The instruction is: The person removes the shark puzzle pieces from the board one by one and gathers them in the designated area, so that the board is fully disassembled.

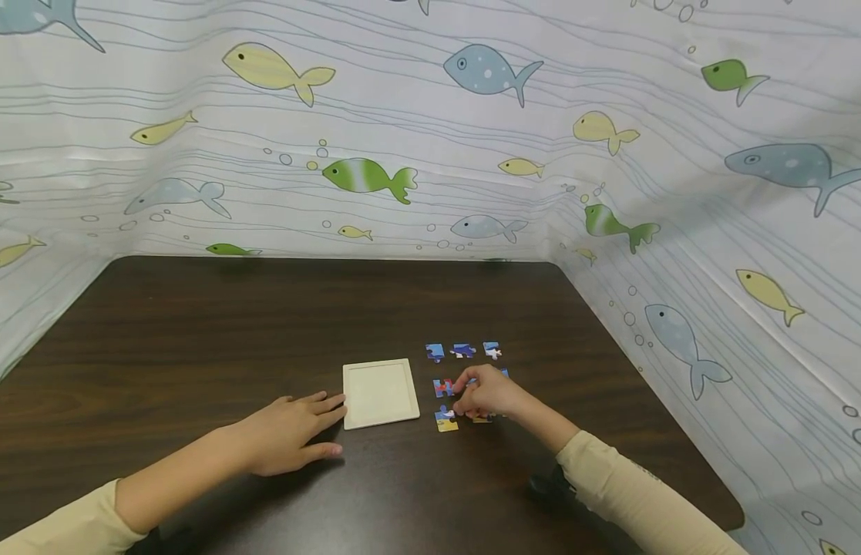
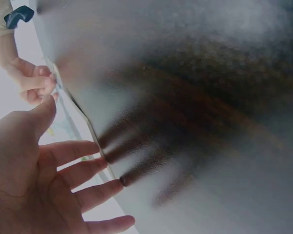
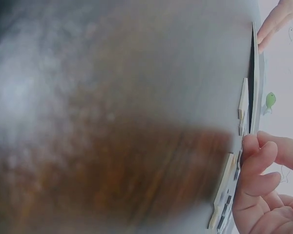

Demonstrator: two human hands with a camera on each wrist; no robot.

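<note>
My left hand (image 1: 287, 433) lies with fingers spread. Its fingertips touch the left edge of a cream square puzzle frame (image 1: 380, 393), whose recess shows no piece. Over the loose jigsaw pieces right of the frame hovers my right hand (image 1: 489, 391), thumb and index finger bent and slightly apart in the head view. Those fingertips are beside a red-and-blue jigsaw piece (image 1: 442, 388), above a yellow-and-blue jigsaw piece (image 1: 446, 419). In the right wrist view the right fingers (image 3: 259, 165) come down close to the piece edges; no lifted piece shows. The hand partly hides several pieces.
A row of blue jigsaw pieces (image 1: 462, 351) lies behind the right hand. Everything rests on a dark wood-grain table (image 1: 264, 308). A white fish-print curtain (image 1: 402, 116) hangs around its back and sides.
</note>
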